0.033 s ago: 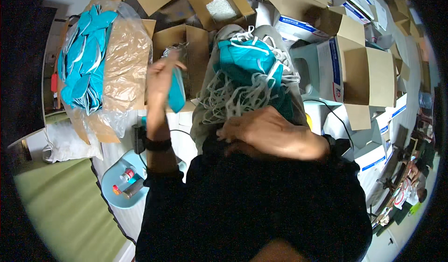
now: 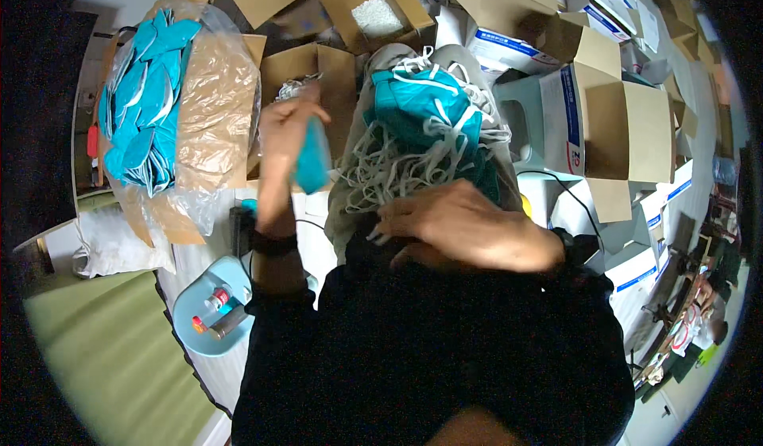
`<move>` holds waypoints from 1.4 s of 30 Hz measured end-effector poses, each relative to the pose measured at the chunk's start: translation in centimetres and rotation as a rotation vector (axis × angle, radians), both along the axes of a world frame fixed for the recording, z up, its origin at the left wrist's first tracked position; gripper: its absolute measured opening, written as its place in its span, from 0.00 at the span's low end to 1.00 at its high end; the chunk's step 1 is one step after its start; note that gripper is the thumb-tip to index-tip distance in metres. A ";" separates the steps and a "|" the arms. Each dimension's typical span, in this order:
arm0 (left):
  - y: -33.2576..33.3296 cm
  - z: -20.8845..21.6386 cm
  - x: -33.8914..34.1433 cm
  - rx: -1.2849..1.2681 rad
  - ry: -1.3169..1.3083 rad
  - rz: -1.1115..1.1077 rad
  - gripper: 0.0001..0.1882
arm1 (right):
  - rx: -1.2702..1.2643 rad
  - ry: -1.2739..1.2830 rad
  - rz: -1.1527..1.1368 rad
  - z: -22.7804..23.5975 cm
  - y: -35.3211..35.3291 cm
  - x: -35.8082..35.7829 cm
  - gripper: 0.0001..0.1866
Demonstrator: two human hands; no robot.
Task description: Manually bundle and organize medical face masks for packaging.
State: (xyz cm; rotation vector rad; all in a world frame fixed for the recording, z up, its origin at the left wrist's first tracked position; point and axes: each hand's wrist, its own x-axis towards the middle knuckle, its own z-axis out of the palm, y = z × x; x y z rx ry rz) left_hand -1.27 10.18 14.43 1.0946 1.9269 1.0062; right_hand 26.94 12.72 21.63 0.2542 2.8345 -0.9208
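Note:
A folded teal face mask (image 2: 313,156), smeared by motion, hangs from my left hand (image 2: 288,132), whose fingers are closed on its upper end beside an open cardboard box (image 2: 342,77). On my lap lies a pile of teal masks (image 2: 417,100) with white ear loops. A tangle of white straps (image 2: 385,168) spreads in front of it. My right hand (image 2: 473,227) rests low over my lap at the near side of the straps, its fingers curled together. Something small and pale shows at its fingertips, too little to name.
A plastic-lined carton of teal masks (image 2: 147,73) stands at the left. Another box (image 2: 350,33) holds small white pieces at the back. White-and-blue cartons (image 2: 560,120) fill the right. A pale blue tub (image 2: 191,303) with bottles sits at lower left.
My left hand has shifted slightly to the right, and the mask in it has swung the same way. My right hand has hardly moved.

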 end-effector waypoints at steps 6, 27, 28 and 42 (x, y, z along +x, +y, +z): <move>4.4 -2.1 4.8 -0.018 0.145 -0.220 0.15 | 0.046 0.154 -0.738 -0.4 6.7 0.9 0.14; 6.1 -0.3 9.7 0.242 0.006 -0.254 0.15 | -0.986 0.865 -0.934 -7.8 10.5 -0.7 0.04; 5.9 -0.3 9.8 0.344 -0.022 -0.241 0.13 | -0.989 0.865 -0.930 -7.4 10.2 -0.7 0.04; 3.1 0.5 9.7 0.340 0.066 0.041 0.10 | -0.718 0.576 -1.062 -3.3 4.7 1.2 0.06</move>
